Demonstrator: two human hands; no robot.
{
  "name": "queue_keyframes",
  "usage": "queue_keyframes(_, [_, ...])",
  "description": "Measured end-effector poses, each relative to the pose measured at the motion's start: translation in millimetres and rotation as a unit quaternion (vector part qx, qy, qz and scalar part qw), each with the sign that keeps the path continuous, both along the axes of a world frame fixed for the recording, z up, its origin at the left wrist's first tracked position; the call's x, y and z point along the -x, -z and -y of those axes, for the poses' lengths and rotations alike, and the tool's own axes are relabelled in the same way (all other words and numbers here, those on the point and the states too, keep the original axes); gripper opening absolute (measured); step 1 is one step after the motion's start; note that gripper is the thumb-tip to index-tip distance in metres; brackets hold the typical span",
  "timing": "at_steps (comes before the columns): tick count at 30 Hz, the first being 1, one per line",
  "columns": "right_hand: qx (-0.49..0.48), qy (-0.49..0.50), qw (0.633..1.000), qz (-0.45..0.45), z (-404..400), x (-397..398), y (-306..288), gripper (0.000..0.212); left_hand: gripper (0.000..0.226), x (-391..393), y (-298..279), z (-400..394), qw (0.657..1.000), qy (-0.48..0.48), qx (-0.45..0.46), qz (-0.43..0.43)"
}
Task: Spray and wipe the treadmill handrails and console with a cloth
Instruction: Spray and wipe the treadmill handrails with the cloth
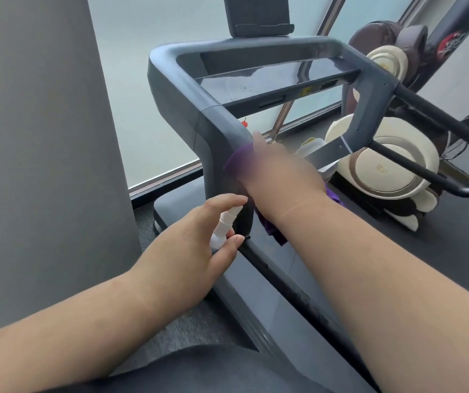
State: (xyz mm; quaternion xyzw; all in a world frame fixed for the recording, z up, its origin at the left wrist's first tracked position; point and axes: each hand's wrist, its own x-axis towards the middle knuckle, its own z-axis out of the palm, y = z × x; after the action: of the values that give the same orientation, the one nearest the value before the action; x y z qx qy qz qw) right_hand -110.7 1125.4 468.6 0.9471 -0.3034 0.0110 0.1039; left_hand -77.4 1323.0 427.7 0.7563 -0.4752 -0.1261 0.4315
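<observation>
Treadmill handrail frame, a dark grey moulded plastic loop [213,109], bends down into an upright post directly under the right hand [278,168], and that post is what the wiping appears to be working on now. Its long axis runs steeply down from the bend toward the base, so a stroke would travel along that line rather than across it. A purple cloth [236,160] is pressed against the post beneath the right hand, with more of it hanging below the wrist; the fingers are curled over the cloth and holding it, though motion blur hides how tightly. The right forearm reaches in from the lower right, wrist bent toward the post. The left hand [199,248] sits lower and just to the left of the same post, fingers wrapped around a small white plastic spray bottle [224,225], nozzle aimed up toward the post and index finger lying over the top. The right hand is the nearer one to the surface. The glossy dark console panel [270,80] lies farther up and away, between the two rails, and I judge it not yet reached.
</observation>
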Motion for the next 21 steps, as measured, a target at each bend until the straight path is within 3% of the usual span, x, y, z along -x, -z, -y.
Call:
queue_keyframes(13, [-0.018, 0.068, 0.997, 0.021, -11, 89, -5, 0.088, 0.05, 27, 5, -24, 0.999, 0.041, 0.002, 0.011])
queue_keyframes(21, [0.005, 0.033, 0.999, 0.025, -13, 20, -4, 0.081, 0.049, 23, 8, -48, 1.0, 0.01, -0.002, 0.011])
